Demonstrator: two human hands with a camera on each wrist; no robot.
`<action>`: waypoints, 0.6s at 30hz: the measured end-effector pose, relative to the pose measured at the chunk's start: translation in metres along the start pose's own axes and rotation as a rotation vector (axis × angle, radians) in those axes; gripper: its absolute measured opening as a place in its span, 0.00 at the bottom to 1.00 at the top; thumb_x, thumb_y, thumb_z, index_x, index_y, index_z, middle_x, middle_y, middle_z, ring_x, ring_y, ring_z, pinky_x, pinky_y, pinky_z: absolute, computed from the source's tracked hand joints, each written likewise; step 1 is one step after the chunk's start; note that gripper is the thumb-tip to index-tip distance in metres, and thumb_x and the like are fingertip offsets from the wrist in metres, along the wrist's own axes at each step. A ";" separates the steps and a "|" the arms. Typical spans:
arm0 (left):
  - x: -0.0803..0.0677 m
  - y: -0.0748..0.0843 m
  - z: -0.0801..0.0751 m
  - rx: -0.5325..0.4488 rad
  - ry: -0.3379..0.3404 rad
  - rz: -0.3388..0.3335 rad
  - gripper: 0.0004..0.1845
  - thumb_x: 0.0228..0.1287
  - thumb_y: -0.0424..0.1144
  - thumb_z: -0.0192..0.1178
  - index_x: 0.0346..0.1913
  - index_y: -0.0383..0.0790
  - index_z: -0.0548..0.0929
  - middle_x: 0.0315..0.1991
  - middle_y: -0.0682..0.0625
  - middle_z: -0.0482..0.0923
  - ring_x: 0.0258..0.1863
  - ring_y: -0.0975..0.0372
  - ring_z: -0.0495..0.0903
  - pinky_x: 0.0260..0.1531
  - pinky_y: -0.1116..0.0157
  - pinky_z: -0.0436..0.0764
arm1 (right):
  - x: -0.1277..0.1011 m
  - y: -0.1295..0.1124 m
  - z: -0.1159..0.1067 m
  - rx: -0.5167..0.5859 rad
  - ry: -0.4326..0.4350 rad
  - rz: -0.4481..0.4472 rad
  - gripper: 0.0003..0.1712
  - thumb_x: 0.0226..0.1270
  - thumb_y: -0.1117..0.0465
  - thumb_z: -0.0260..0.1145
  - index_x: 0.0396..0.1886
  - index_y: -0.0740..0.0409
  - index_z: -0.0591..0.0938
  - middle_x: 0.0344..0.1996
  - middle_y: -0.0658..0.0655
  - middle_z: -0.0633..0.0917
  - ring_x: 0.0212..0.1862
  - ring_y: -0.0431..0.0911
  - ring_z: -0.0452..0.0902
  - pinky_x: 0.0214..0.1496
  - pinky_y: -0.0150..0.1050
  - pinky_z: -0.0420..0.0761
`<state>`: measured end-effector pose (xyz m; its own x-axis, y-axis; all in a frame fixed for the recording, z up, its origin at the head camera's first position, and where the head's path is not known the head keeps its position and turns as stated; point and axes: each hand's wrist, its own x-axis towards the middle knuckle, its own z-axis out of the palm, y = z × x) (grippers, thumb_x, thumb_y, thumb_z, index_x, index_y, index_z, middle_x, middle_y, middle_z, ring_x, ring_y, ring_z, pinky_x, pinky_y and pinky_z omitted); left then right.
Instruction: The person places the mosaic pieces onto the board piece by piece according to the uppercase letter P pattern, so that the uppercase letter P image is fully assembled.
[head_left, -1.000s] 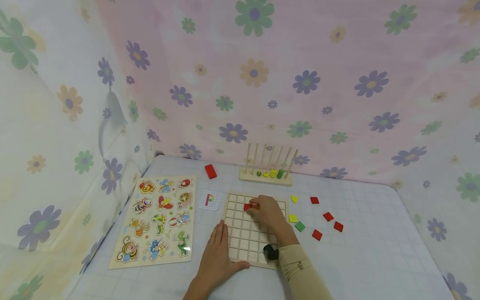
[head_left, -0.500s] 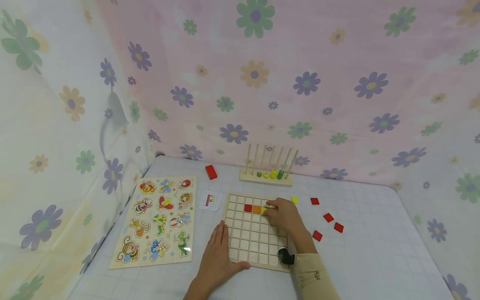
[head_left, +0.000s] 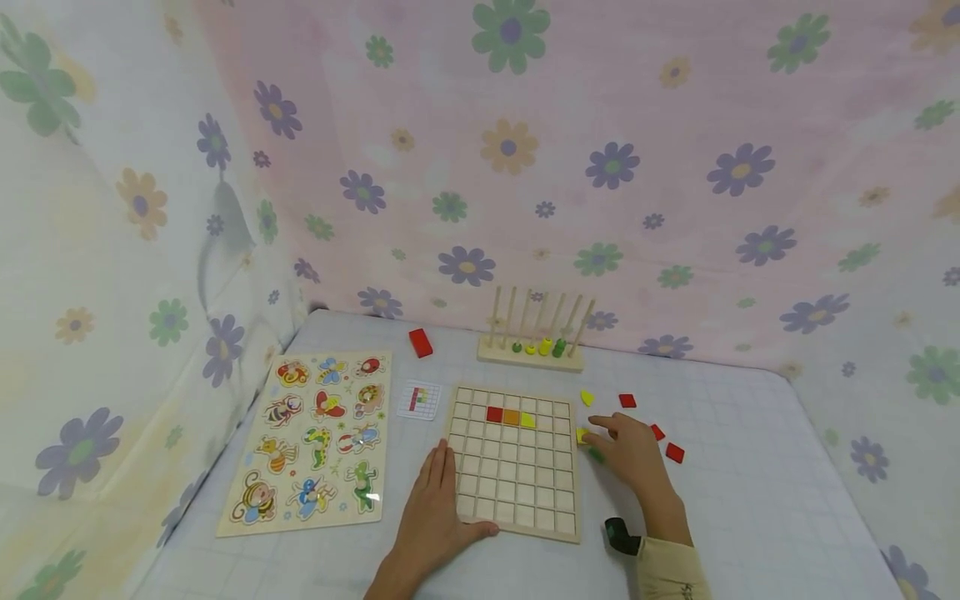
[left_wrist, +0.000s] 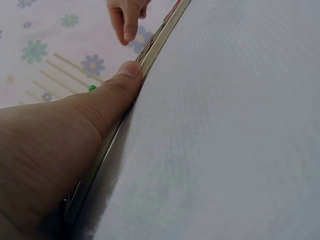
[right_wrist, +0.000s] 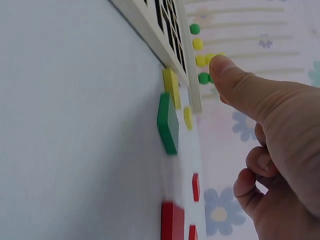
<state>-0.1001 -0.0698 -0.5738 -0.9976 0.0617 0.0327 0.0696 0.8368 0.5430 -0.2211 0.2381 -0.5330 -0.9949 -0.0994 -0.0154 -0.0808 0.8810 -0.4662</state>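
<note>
A wooden grid board (head_left: 517, 475) lies on the table with a red tile (head_left: 495, 414), an orange tile (head_left: 512, 417) and a yellow tile (head_left: 528, 420) side by side in one row. My left hand (head_left: 433, 517) rests against its left side with straight fingers, the thumb along the front edge. Just right of the board, my right hand (head_left: 633, 454) hovers over a loose yellow tile (head_left: 581, 436) and a green tile (right_wrist: 168, 123). Nothing sits between its thumb and fingers; in the right wrist view the thumb is extended, apart from the tiles.
Several red tiles (head_left: 675, 452) and a yellow piece (head_left: 587, 397) lie to the right. Behind the board stands a peg rack (head_left: 525, 357) with beads. A pattern card (head_left: 418, 400), an insect puzzle (head_left: 315, 446) and a red block (head_left: 421, 342) are at left.
My right hand has moved from above the red tile to the yellow one, then off the board to the loose tiles at right. The left hand stays put.
</note>
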 end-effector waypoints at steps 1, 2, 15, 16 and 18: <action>0.000 0.000 0.000 -0.005 0.001 0.002 0.75 0.38 0.77 0.72 0.79 0.28 0.53 0.82 0.36 0.47 0.81 0.42 0.51 0.77 0.47 0.64 | -0.002 0.002 -0.002 0.001 0.001 0.014 0.24 0.64 0.51 0.74 0.58 0.54 0.87 0.25 0.51 0.74 0.30 0.45 0.66 0.29 0.35 0.64; 0.000 0.000 -0.001 -0.007 -0.001 0.000 0.75 0.38 0.77 0.72 0.79 0.28 0.53 0.83 0.37 0.47 0.81 0.43 0.51 0.77 0.47 0.63 | -0.005 0.005 -0.004 0.002 -0.001 0.028 0.25 0.64 0.51 0.74 0.59 0.54 0.87 0.25 0.52 0.73 0.30 0.45 0.66 0.29 0.36 0.64; -0.001 0.000 -0.001 -0.002 0.002 0.001 0.75 0.39 0.77 0.71 0.79 0.28 0.53 0.82 0.36 0.48 0.81 0.42 0.52 0.76 0.46 0.65 | -0.029 0.052 -0.029 0.034 0.015 0.180 0.29 0.65 0.50 0.74 0.63 0.56 0.83 0.37 0.59 0.82 0.41 0.51 0.72 0.34 0.37 0.73; -0.001 0.000 -0.001 0.000 0.005 0.002 0.75 0.38 0.77 0.71 0.79 0.28 0.54 0.82 0.37 0.48 0.81 0.42 0.52 0.76 0.46 0.64 | -0.030 0.057 -0.032 0.036 0.018 0.191 0.29 0.64 0.50 0.74 0.63 0.56 0.83 0.37 0.60 0.82 0.41 0.51 0.72 0.33 0.36 0.73; 0.000 -0.001 0.000 0.001 0.007 0.003 0.75 0.38 0.77 0.71 0.79 0.28 0.54 0.82 0.37 0.49 0.81 0.42 0.52 0.76 0.47 0.65 | -0.032 0.066 -0.036 0.028 0.026 0.212 0.30 0.64 0.49 0.74 0.64 0.56 0.83 0.38 0.61 0.82 0.41 0.52 0.72 0.34 0.37 0.76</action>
<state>-0.0997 -0.0704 -0.5740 -0.9974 0.0602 0.0397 0.0721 0.8371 0.5424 -0.1965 0.3166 -0.5312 -0.9907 0.0993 -0.0933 0.1321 0.8678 -0.4790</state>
